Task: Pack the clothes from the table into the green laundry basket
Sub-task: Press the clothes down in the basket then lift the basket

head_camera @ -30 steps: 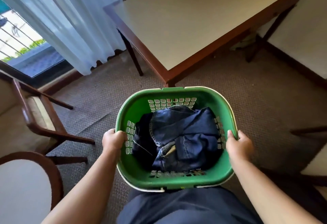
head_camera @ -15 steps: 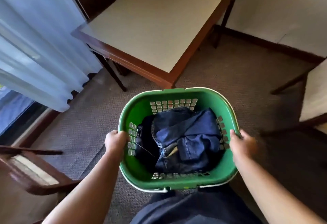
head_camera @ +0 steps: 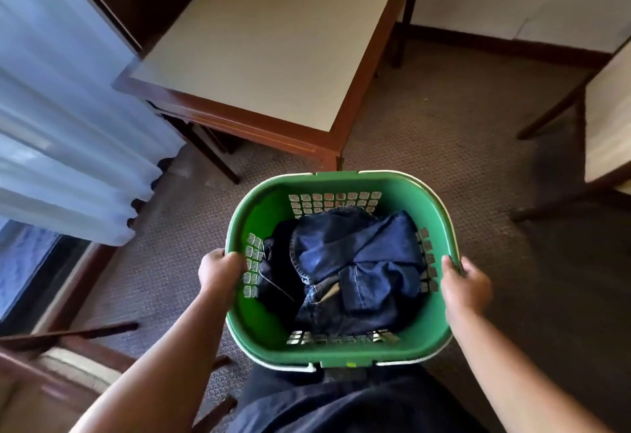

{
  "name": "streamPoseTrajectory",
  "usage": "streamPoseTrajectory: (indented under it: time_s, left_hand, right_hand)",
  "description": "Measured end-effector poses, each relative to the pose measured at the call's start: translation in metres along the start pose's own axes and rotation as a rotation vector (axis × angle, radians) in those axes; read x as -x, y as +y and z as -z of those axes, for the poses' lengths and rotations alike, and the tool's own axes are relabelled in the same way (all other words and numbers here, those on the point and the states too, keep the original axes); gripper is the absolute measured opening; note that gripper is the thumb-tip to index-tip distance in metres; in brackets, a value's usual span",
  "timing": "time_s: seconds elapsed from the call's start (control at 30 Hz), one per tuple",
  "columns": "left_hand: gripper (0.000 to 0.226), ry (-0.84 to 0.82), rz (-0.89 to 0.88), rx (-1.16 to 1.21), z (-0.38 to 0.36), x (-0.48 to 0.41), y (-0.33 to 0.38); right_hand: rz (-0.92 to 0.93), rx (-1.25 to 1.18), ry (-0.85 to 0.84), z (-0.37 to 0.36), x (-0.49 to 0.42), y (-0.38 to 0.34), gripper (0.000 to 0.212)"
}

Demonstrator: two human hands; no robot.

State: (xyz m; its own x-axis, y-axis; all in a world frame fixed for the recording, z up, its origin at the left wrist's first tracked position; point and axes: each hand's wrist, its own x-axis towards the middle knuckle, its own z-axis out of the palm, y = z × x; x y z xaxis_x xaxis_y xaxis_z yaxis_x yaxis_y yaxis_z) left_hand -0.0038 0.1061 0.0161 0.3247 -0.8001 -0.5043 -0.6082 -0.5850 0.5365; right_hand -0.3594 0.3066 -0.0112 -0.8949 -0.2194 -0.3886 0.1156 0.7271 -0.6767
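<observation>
Both hands hold the green basket (head_camera: 269, 330) by its rim: left hand (head_camera: 218, 270), right hand (head_camera: 466, 287). Blue jeans (head_camera: 358, 268) lie inside (all crumpled). The table (head_camera: 273, 39) is just behind the basket.

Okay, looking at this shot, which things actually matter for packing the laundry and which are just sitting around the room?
Part of the job:
green laundry basket, gripped at its sides by the left hand and the right hand
dark denim clothes inside the basket
table, its visible top bare

Just around:
white curtain
wooden chair at lower left
second chair at right
</observation>
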Motion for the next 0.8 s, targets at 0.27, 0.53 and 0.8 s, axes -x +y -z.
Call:
streamPoseTrajectory:
  time_s: [0.27, 0.53, 0.8]
  left_hand:
    - [0.022, -0.148, -0.067, -0.170, 0.013, -0.109, -0.011]
    - [0.013, -0.210, -0.177, -0.270, -0.003, -0.198, 0.008]
    - [0.021, -0.251, -0.161, -0.253, -0.016, -0.279, 0.011]
  right_hand:
    - [-0.080, -0.013, 0.132, -0.082, 0.045, 0.014, 0.033]
    - [-0.174, -0.121, 0.235, -0.181, 0.074, 0.047, 0.050]
    - [-0.144, -0.116, 0.251, -0.238, 0.071, 0.026, 0.039]
